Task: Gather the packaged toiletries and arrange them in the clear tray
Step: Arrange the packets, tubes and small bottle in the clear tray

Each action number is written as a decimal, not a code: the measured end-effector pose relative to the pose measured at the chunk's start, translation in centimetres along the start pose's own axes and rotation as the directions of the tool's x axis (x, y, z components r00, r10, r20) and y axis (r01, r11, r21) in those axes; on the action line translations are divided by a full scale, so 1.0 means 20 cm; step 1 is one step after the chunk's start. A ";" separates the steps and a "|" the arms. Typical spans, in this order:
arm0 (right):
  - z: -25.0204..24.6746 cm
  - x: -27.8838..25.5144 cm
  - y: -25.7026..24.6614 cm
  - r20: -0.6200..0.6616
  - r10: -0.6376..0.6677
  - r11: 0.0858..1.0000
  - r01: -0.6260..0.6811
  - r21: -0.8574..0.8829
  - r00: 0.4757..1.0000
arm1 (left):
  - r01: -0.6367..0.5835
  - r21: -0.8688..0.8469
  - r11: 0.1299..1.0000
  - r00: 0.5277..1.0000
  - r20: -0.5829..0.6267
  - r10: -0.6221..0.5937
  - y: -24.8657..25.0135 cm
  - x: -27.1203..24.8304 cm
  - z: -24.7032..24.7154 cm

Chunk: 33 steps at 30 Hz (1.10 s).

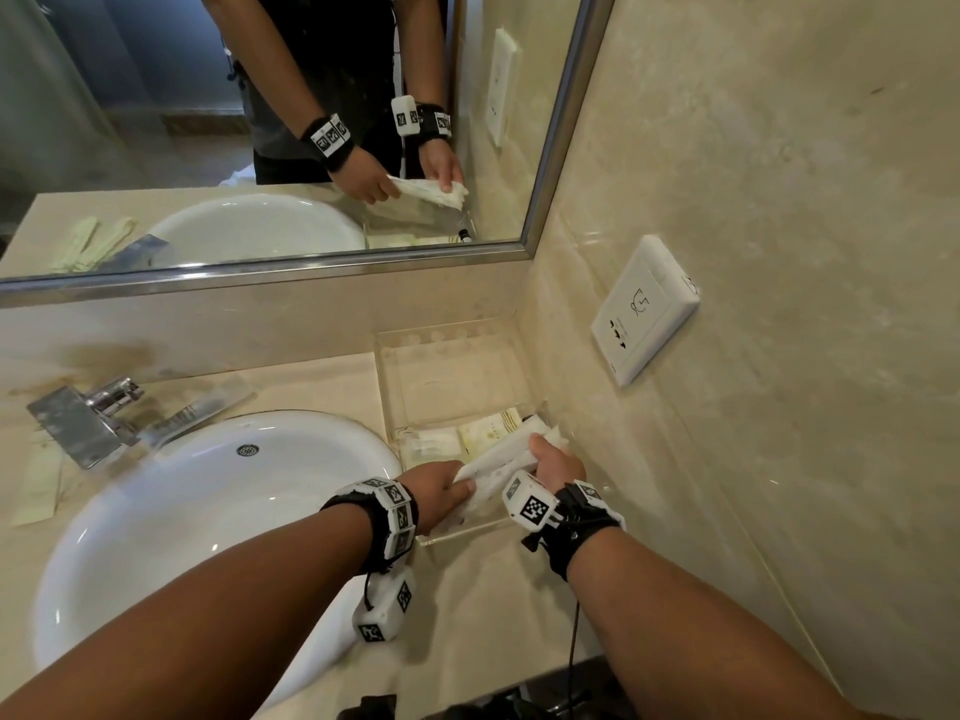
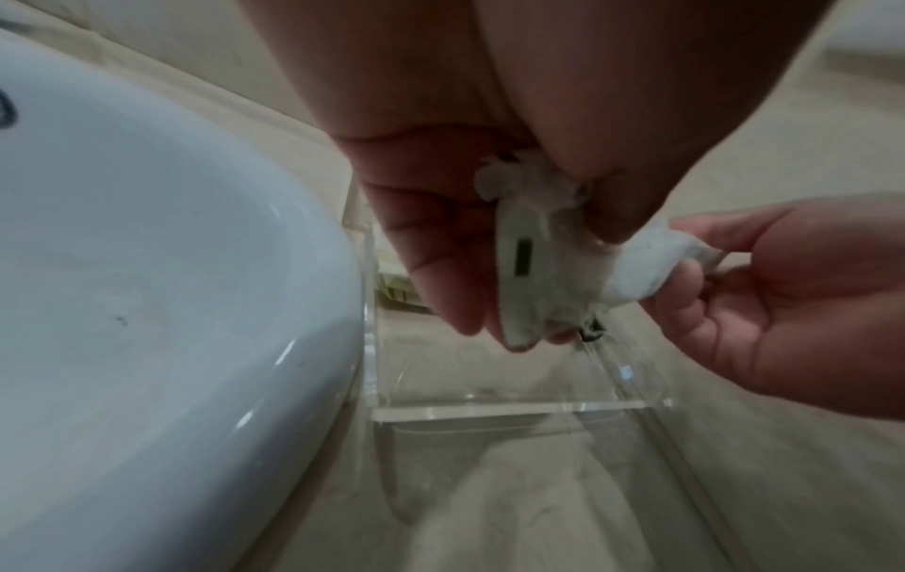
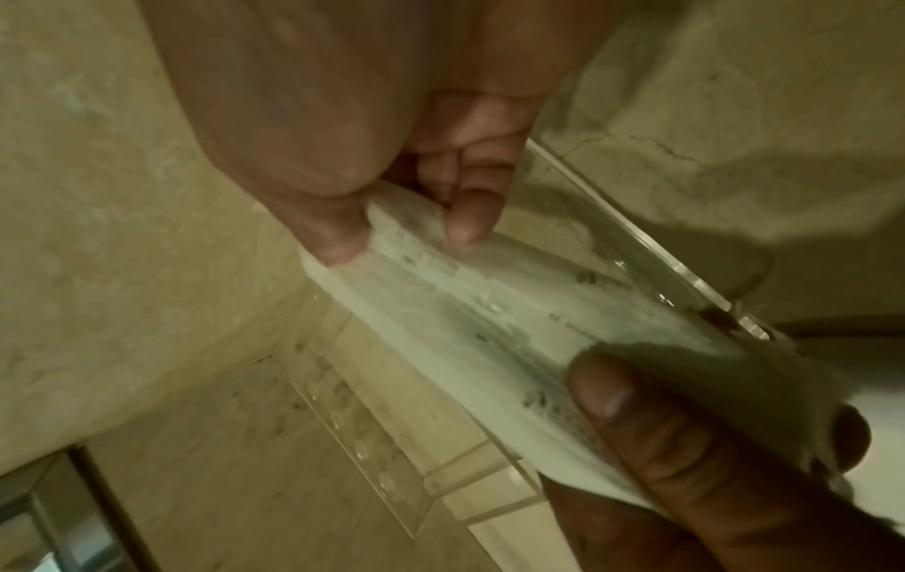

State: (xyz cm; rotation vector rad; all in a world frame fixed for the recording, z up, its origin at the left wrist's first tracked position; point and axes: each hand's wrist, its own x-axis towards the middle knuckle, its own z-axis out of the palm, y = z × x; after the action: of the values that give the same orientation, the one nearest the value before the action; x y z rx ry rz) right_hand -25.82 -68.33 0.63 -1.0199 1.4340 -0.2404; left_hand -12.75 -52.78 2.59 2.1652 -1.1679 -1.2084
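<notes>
Both hands hold one white packet [image 1: 501, 467] betw. them, above the near part of the clear tray [image 1: 447, 356]. The left hand [image 1: 441, 491] pinches the near-left end of the packet w/ thumb and fingers; in the left wrist view the fingers [image 2: 441, 247] curl around the crumpled end. The right hand [image 1: 558, 465] grips the far-right end, thumb on one face and fingers [image 3: 472, 216] on the other. The packet is stretched at a slant across the tray, and has small dark print on it that is too blurred to read.

The tray stands on the beige table [image 1: 483, 589], in the corner by the side wall, just beside the white sink [image 1: 208, 511]. Inside the tray, approx. in the middle, lie a cream packet [image 1: 493, 431] and a paler packet [image 1: 431, 444] side by side; the far part of the tray shows only its bottom.

More long pale packets [image 1: 41, 485] lie on the table left of the sink, near the chrome faucet [image 1: 93, 418]. A white wall socket [image 1: 644, 309] is on the side wall, and the mirror [image 1: 260, 122] above the table reflects both hands w/ the packet.
</notes>
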 end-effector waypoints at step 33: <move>0.24 -0.19 -0.18 0.566 -0.262 0.439 0.619 -0.652 0.782 | -0.003 -0.129 0.992 0.970 -0.243 -0.028 0.07 0.04 -0.20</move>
State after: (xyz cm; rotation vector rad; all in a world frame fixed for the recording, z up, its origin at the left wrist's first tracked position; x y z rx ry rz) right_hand -20.79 -65.70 4.95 -2.1243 0.8134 0.2987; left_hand -9.77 -54.48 5.28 2.1541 -0.9480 -0.9594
